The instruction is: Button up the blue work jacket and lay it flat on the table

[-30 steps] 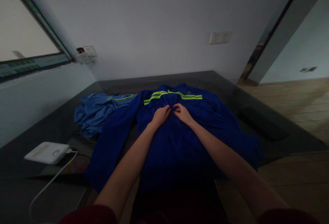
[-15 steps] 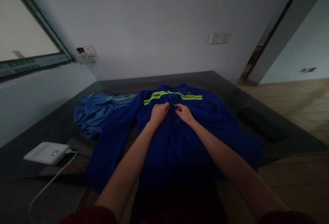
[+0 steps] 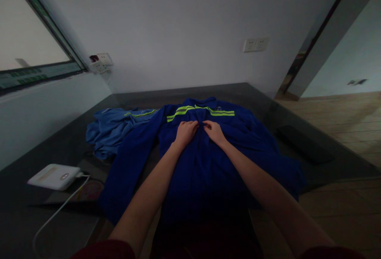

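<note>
A dark blue work jacket with yellow-green chest stripes lies spread over the dark table, its collar towards the wall and its lower part at the near edge. At the front opening, just below the stripes, my left hand pinches the cloth. Close beside it my right hand grips the other side of the opening between thumb and finger. The fingertips nearly meet; any button between them is too small to make out. One sleeve stretches down to the left.
A crumpled lighter blue garment lies left of the jacket. Nearer on the left is a white power bank with a white cable. A black flat object rests on the right of the dark table. Wall sockets are behind.
My left hand has shifted slightly to the right, so the fingertips of both hands are closer together at the jacket's front opening. The jacket stays in place.
</note>
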`<action>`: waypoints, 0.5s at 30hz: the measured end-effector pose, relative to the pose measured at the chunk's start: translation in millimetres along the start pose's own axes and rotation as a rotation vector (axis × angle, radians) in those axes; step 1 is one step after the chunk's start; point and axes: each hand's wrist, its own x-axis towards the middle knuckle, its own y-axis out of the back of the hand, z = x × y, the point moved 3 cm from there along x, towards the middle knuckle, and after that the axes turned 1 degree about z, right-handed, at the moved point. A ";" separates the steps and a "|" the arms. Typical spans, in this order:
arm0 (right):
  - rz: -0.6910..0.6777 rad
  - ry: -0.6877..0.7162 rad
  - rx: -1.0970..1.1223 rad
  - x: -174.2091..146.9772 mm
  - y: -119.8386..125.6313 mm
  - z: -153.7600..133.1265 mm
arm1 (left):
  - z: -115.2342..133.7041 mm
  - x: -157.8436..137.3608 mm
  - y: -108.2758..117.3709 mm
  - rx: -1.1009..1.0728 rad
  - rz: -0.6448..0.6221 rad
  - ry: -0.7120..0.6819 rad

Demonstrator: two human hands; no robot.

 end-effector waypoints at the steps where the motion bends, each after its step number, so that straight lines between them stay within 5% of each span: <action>1: 0.000 0.010 -0.020 -0.7 -0.3 -1.1 | -0.5 -0.1 0.2 0.000 0.016 0.005; 7: -0.010 0.010 -0.058 -2.6 -1.5 -3.4 | -1.5 -0.9 3.1 0.025 0.097 0.047; 15: 0.020 -0.047 -0.002 -0.4 0.2 1.5 | -0.5 0.3 -0.4 0.001 0.042 0.016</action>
